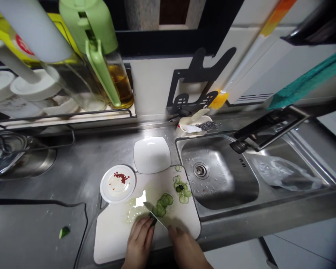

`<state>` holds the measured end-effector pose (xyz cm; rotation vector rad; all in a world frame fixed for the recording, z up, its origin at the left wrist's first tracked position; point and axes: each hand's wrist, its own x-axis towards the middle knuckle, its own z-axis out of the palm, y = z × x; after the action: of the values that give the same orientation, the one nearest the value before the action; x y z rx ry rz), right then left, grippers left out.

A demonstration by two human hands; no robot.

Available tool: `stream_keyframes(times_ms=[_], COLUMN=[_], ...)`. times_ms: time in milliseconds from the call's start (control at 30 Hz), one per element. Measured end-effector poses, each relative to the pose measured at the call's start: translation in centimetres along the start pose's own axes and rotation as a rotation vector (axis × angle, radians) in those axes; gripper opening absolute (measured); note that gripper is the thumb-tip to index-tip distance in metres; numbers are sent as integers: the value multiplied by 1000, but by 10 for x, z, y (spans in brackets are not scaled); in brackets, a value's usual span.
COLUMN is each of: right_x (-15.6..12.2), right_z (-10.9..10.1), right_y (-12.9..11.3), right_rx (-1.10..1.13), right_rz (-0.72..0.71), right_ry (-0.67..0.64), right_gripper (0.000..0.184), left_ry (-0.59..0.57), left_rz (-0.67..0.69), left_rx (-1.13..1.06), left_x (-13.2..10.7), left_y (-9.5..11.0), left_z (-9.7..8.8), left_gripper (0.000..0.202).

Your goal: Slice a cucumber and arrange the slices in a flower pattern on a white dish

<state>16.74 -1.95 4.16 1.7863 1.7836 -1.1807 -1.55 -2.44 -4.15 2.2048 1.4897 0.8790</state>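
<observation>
My right hand point(184, 244) is closed round the handle of a kitchen knife point(158, 218), whose blade points up and left over the white cutting board point(112, 233). Curled fingers of my left hand point(140, 239) press on a dark green piece of cucumber point(153, 219), mostly hidden under them and against the blade. Just right of the blade, overlapping cucumber slices point(162, 204) lie on the board. A second group of thin slices point(182, 189) sits near the board's right edge. Wet patches show on the board's middle.
Behind the board stand a white square plate point(152, 155) and a round plate point(105, 185) with red chopped bits. A sink point(226, 186) with a black faucet point(257, 130) lies to the right. A cucumber end point(64, 232) is at left. Oil bottles point(119, 84) stand on a rack.
</observation>
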Motion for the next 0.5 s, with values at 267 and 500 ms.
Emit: stream_keyframes(times_ms=[267, 500], right_x=[-25, -36], right_z=[-19, -7], right_y=[3, 5], right_rx=[-11, -93], right_rz=[40, 31], right_ry=[-40, -67], right_gripper=[56, 56], left_ry=[21, 11], left_rz=[-6, -8], left_rx=[-7, 3], left_x=[3, 1], left_y=[3, 2], left_z=[-2, -1], left_gripper=[20, 20])
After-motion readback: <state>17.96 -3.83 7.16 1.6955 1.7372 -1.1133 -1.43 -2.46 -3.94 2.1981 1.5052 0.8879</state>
